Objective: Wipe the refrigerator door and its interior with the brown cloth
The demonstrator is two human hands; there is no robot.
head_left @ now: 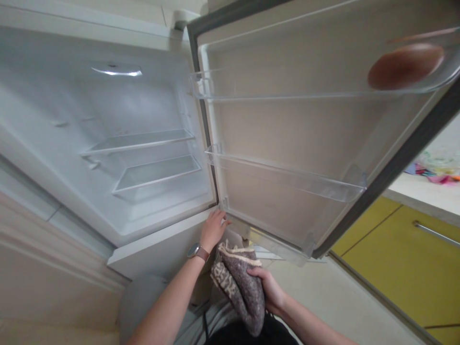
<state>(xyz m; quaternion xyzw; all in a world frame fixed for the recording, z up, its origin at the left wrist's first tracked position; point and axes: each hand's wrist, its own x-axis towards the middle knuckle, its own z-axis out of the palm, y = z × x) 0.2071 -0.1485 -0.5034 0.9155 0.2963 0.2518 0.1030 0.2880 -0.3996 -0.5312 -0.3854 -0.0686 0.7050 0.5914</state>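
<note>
Grey cloth point(247, 282) within right grip point(272, 289)

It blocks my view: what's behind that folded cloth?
Dark clothing shows behind the folded cloth. Some fingers of the right hand and anything else the cloth covers can't be seen.

One left hand point(214, 226), one right hand point(272, 289) and one cloth point(247, 280) are near. Two shelves point(140, 141) show at left, three clear door bins point(330, 188) at right.

And there's the top rack point(280, 97), a brown oval point(406, 67) sitting at its right; farther right, the counter point(424, 195) carries colourful bits point(443, 179).
</note>
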